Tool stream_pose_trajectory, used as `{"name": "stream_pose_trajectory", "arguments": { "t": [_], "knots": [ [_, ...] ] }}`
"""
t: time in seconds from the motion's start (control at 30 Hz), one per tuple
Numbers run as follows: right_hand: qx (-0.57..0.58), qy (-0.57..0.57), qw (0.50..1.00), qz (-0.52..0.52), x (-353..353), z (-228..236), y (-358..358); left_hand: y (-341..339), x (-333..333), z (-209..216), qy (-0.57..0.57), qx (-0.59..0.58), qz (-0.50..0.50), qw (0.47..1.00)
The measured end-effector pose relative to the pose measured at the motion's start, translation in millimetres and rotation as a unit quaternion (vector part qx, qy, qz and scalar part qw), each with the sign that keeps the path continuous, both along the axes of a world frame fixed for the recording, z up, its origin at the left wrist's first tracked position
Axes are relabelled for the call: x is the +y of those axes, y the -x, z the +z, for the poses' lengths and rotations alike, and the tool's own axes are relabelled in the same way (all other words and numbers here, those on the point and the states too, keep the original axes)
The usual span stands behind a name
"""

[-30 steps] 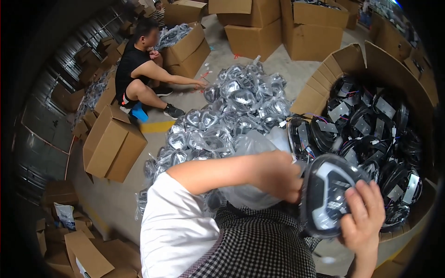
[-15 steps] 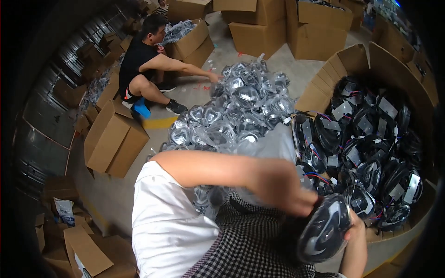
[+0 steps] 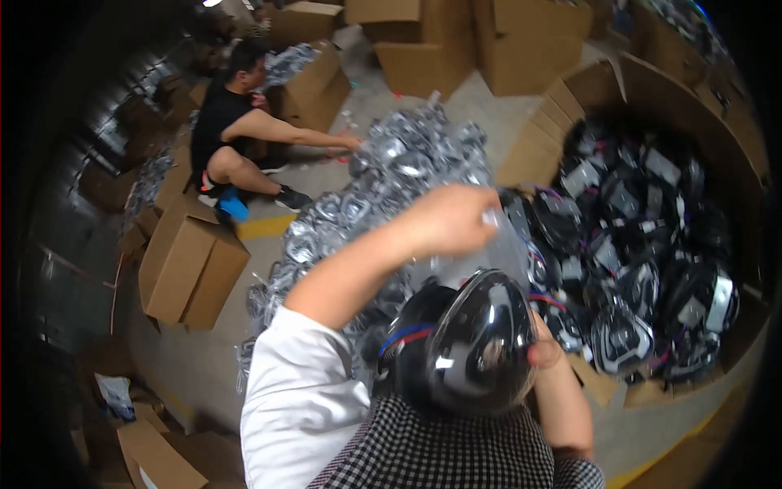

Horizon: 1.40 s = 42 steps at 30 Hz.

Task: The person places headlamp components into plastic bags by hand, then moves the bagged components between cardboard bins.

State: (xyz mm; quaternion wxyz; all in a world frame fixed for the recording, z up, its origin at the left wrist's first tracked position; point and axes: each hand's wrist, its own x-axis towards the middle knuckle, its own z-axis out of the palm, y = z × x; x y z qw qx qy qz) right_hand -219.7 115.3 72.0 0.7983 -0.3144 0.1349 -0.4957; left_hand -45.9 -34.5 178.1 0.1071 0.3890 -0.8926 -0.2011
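Observation:
My right hand [image 3: 547, 346] grips the right side of a headlamp [image 3: 481, 350] with a clear domed lens and a black back, held close to my checked apron. A blue and a red wire show on its left side. Above it, my left hand [image 3: 460, 218] is closed on a translucent plastic bag [image 3: 464, 267] that hangs down behind the headlamp; its fingertips are blurred. Beyond the left arm lies a pile of bagged lamps [image 3: 354, 204]. To the right, a big open carton [image 3: 533, 143] holds many unwrapped black headlamps [image 3: 623, 277] with wires and silver plates.
A co-worker [image 3: 236, 122] in black squats at the far left, one hand reaching to the pile's edge. Cardboard boxes stand at the left [image 3: 191, 265], the lower left [image 3: 159, 452] and the back [image 3: 423, 61]. A yellow line [image 3: 265, 226] crosses the grey floor.
My left hand has moved up and away from the headlamp and now grips the bag. My right hand has brought the headlamp up and left, its domed lens now facing up.

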Motion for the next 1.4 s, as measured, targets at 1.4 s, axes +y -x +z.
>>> {"name": "stream_pose_trajectory", "arguments": {
  "t": [1.4],
  "knots": [
    [0.220, 0.444, 0.863, -0.104, -30.9, 86.0, 17.7, 26.5, 83.9, -61.5, -0.632, 0.642, -0.052, 0.430]
  ]
}}
